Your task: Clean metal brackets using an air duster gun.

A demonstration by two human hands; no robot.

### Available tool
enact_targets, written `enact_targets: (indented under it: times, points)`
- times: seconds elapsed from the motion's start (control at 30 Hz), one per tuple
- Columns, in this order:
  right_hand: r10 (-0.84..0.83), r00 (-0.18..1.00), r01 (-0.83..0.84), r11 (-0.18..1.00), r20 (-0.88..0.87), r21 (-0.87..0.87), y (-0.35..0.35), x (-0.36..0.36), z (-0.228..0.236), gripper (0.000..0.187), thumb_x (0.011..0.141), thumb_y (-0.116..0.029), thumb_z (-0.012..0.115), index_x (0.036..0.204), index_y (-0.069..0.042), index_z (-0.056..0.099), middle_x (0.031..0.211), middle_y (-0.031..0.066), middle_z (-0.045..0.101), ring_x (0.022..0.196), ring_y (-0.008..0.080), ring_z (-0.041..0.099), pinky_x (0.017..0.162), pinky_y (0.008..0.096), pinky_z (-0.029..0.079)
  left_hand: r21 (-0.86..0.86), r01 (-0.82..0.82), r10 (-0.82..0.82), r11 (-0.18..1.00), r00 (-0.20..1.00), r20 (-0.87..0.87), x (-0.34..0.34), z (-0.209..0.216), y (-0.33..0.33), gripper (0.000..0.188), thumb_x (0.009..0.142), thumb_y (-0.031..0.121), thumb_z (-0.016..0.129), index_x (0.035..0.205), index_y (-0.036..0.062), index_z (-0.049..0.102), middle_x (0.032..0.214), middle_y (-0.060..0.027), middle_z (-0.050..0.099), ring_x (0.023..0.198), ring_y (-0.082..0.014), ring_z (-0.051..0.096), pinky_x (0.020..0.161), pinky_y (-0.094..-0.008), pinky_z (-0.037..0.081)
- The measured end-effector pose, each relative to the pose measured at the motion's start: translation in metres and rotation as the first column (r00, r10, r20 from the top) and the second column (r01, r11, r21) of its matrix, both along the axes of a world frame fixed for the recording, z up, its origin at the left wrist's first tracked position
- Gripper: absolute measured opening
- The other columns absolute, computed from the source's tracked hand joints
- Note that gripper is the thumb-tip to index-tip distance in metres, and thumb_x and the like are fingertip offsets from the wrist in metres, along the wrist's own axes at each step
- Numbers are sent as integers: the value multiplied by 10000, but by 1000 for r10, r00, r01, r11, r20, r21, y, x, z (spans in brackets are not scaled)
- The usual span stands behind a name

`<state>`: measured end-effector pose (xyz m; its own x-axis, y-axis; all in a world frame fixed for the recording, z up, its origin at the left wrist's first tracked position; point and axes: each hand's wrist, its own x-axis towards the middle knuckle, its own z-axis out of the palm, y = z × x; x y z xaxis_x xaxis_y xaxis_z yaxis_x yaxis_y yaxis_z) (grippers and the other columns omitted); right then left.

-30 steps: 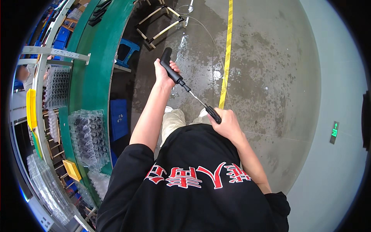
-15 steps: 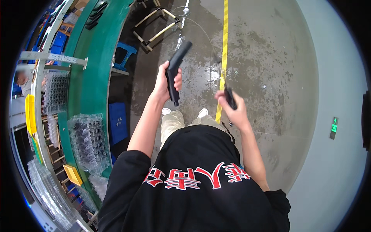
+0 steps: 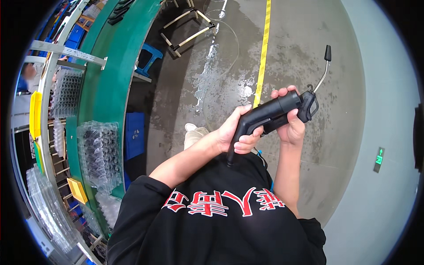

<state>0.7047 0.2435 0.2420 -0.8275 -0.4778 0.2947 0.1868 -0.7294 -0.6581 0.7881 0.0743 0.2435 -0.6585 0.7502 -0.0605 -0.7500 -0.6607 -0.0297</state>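
My left hand (image 3: 238, 132) is wrapped round the lower, bent part of a black handheld tool housing (image 3: 269, 108), with a narrow stub at its lower end. The housing lies tilted across my front, its wide end up to the right. My right hand (image 3: 292, 128) holds a black air blow gun (image 3: 306, 106) close against that wide end; some of its fingertips rest on the housing. From the gun a thin bent metal nozzle (image 3: 324, 75) rises to a black tip, pointing away from the housing. Most of the gun's handle is hidden by my right hand and the housing.
At left runs a green workbench (image 3: 104, 88) with stacked clear plastic trays (image 3: 100, 154) and black parts (image 3: 119, 12). A blue crate (image 3: 134, 134), blue stool (image 3: 150, 59) and pipe frame (image 3: 190, 33) stand beside it. A thin hose (image 3: 237, 48) crosses the wet floor.
My hands have come together. The left moved right and down, swinging the housing's wide end rightward; the right moved slightly right, and the gun's nozzle now shows.
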Motion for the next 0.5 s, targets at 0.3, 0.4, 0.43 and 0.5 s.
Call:
enact_targets:
  times: [0.3, 0.4, 0.43, 0.5]
  points:
    - [-269, 839, 136, 945, 473, 297, -7, -1, 0, 537, 912, -214, 683, 1374, -57, 458, 1252, 154, 586, 1148, 259, 565, 1014, 401, 443, -701, -218, 33, 679, 963, -268, -14, 25, -10, 572, 953, 592, 383, 764, 71, 524, 503, -8, 439, 347, -123, 358, 343, -260, 309]
    - [-220, 839, 121, 967, 498, 223, -2, -3, -11, 535, 907, -205, 689, 1372, -67, 463, 1253, 146, 588, 1147, 255, 568, 1014, 393, 447, -801, -317, -53, 509, 916, -397, -14, 31, -10, 524, 968, 543, 409, 763, 75, 525, 510, -10, 455, 356, -126, 374, 353, -259, 319]
    - [-175, 870, 129, 983, 461, 131, 3, 1, -13, 531, 907, -198, 690, 1371, -72, 466, 1253, 141, 589, 1143, 252, 572, 1009, 386, 450, -822, -350, -89, 449, 898, -431, -13, 34, -9, 509, 972, 527, 418, 762, 76, 526, 513, -11, 460, 358, -127, 379, 357, -259, 323]
    - [-99, 924, 127, 990, 371, -53, 8, 3, -13, 524, 905, -183, 692, 1370, -82, 471, 1252, 132, 592, 1135, 245, 578, 1000, 372, 458, -848, -418, -168, 327, 857, -487, -11, 38, -6, 479, 982, 495, 436, 762, 79, 527, 518, -12, 470, 364, -128, 390, 364, -259, 330]
